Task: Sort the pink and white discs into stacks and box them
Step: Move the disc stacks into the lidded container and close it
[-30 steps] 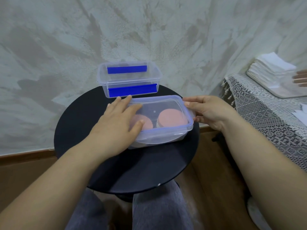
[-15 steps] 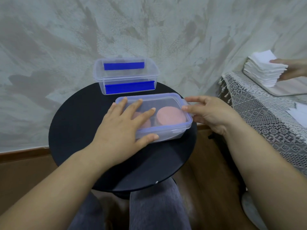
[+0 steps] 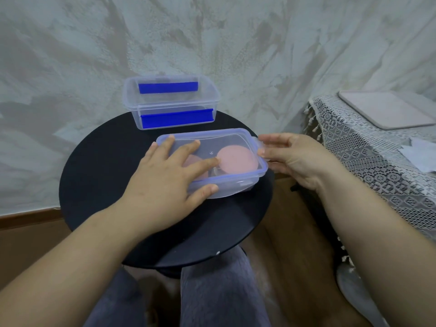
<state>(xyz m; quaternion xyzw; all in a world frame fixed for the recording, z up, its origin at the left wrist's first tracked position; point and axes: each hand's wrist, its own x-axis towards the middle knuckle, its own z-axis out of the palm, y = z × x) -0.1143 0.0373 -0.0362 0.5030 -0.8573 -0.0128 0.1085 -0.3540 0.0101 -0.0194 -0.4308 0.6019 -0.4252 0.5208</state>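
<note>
left hand [image 3: 165, 178] flat on the lid [image 3: 226, 138] of the near clear box [image 3: 236, 185], fingers spread and straight, pressing on the left half, thumb lying along the box's near wall. not clenched, not wrapped round anything. right hand [image 3: 290, 159] at the box's right end, fingertips [image 3: 262, 152] touching the lid's end flap [image 3: 256, 143]. fingers look mostly straight, but can't tell whether it pinches the flap or only touches it. pink discs are inside that box, seen through the lid: one stack [image 3: 237, 159] in the right half, another [image 3: 191, 159] in the left half, mostly hidden under the left fingers. box sits mid-right on the round black table [image 3: 99, 166], slightly skewed. second clear box [image 3: 169, 107] at the table's far edge, apart from the first, with blue clip strips [image 3: 177, 118] on its long sides; contents not readable. to the right, a lace-covered table [image 3: 377, 166] with a pale tray [image 3: 387, 109] and a white sheet [image 3: 420, 152]. grey trouser knees [image 3: 212, 291] at bottom.
</note>
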